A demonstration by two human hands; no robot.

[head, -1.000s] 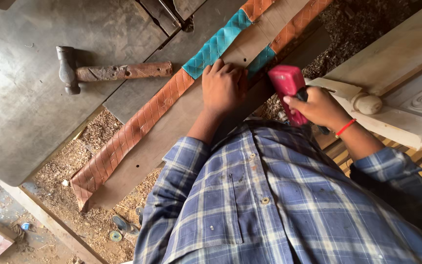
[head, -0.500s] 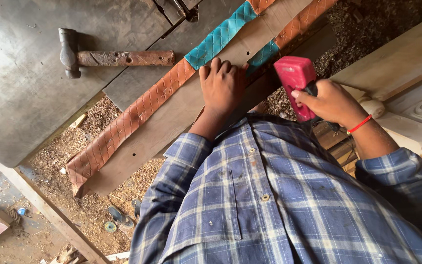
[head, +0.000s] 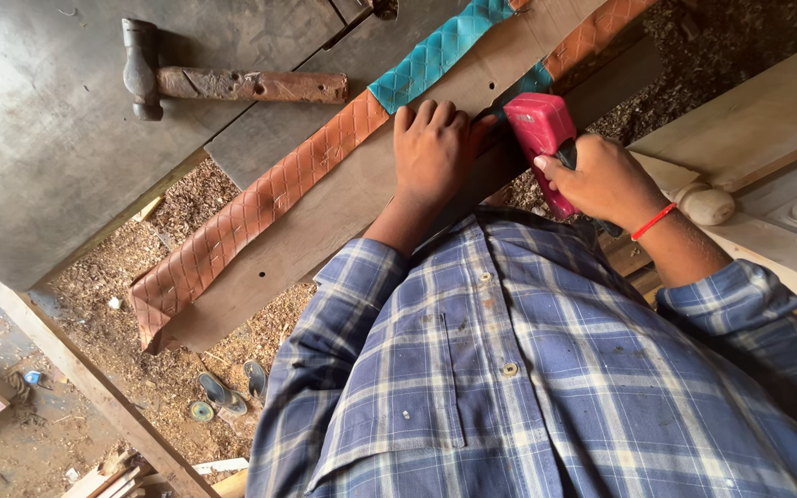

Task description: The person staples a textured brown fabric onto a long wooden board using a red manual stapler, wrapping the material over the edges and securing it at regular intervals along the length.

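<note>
My left hand (head: 433, 152) lies flat, palm down, on a long wooden board (head: 343, 207) covered along one edge with quilted orange padding (head: 260, 198) and a teal padded section (head: 440, 53). My right hand (head: 606, 180), with a red cord on the wrist, grips a red hand-held power tool (head: 539, 138) whose nose meets the board's near edge just right of my left hand. The tool's tip is hidden by my fingers.
A rusty hammer (head: 223, 83) lies on the grey metal table (head: 39, 157) at the upper left. Sawdust and sandals (head: 228, 392) cover the floor below. Carved pale wooden furniture parts (head: 767, 184) stand at the right. A wooden beam (head: 85, 378) runs diagonally at lower left.
The view has shifted slightly. My right hand with the red tool has moved a little closer to my left hand along the board; the left hand stays pressed on the board.
</note>
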